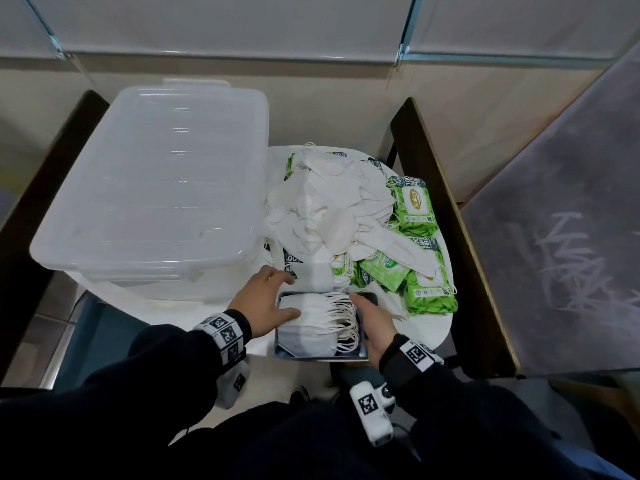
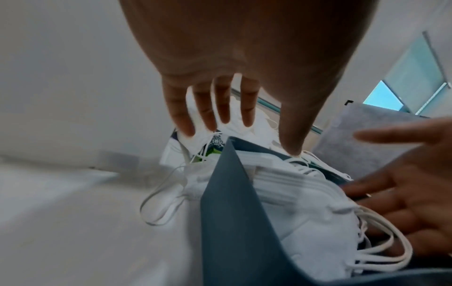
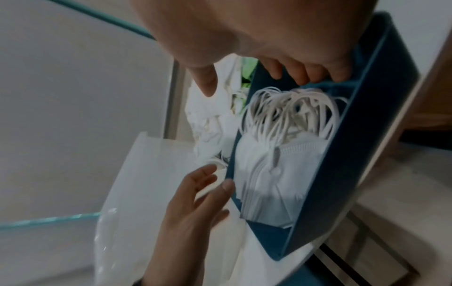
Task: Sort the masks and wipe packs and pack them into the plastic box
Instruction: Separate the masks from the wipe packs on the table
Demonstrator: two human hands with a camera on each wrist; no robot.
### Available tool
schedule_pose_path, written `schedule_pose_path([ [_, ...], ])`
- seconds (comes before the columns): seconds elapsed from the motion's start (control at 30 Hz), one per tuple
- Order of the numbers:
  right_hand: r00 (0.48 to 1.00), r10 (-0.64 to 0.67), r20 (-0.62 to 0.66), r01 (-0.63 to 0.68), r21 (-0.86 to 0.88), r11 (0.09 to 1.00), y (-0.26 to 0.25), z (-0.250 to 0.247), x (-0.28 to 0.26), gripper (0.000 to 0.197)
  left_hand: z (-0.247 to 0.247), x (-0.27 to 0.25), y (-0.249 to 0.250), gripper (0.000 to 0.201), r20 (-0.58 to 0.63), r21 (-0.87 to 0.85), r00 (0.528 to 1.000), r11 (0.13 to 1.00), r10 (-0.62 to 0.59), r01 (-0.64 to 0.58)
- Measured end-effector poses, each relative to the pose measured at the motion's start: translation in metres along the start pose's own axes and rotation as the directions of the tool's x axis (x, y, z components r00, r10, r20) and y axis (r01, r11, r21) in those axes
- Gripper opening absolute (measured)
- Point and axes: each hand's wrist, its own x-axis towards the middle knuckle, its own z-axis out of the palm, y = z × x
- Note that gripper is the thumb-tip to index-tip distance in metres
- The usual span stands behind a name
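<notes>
Nearest the person, at the table's front edge, sits a small blue tray (image 1: pixel 322 356) holding a neat stack of masks (image 1: pixel 308 323), folded flat, their ear loops (image 1: pixel 346 317) fanned toward the right. The tray's long axis runs left to right across the body, so each hand meets one short end.

The left hand (image 1: pixel 265 303) lies open at the tray's left end, fingers spread; its thumb rests on the stack while the other fingers reach past the far wall toward the loose pile. The right hand (image 1: pixel 375 323) curls its fingers over the tray's right wall, among the loops, and grips it there; the right wrist view shows the fingertips (image 3: pixel 303 77) hooked over the rim. Both hands are on the tray, so a two-handed lift looks ready.

Just beyond lies the unsorted heap (image 1: pixel 322 202) of white masks, with green wipe packs (image 1: pixel 415 206) under and around it, mostly to the right. The left hand is nearer the heap; the right is nearer the packs.

The plastic box (image 1: pixel 156 188) stands far left, lid on, long axis running away from the person. It lies up and left of the tray, on the left hand's side, and I judge the lid must come off before anything goes in.

Readable on the packs: "Sanicare", "100", "80", and part of "FIBRE". Finer print is too small.
</notes>
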Motion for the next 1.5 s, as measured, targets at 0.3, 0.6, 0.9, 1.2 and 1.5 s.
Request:
schedule_pose_path([
  [0.3, 0.967, 0.114, 0.227, -0.152, 0.158, 0.976, 0.000, 0.020, 0.022, 0.060, 0.012, -0.002, 0.004, 0.042, 0.146, -0.440, 0.936, 0.826, -0.320, 0.351],
  [0.6, 0.976, 0.146, 0.160, -0.153, 0.033, 0.988, -0.005, 0.024, 0.014, 0.061, -0.001, 0.004, -0.003, 0.035, 0.049, -0.246, 0.956, 0.924, -0.288, 0.291],
  [0.9, 0.993, 0.016, 0.120, 0.001, -0.135, 0.991, -0.084, -0.037, -0.006, 0.042, -0.014, 0.072, 0.061, 0.030, 0.021, -0.017, 0.999, 0.999, 0.043, -0.042],
  [1.2, 0.979, -0.156, -0.133, 0.133, -0.168, 0.977, -0.181, -0.063, 0.066, 0.018, -0.007, 0.167, 0.101, 0.094, 0.043, 0.414, 0.992, 0.901, 0.119, -0.126],
  [1.5, 0.984, -0.156, -0.089, 0.121, -0.311, 0.943, -0.236, -0.077, 0.158, 0.046, -0.012, 0.241, 0.134, 0.099, 0.002, 0.469, 1.000, 0.883, 0.017, -0.016],
])
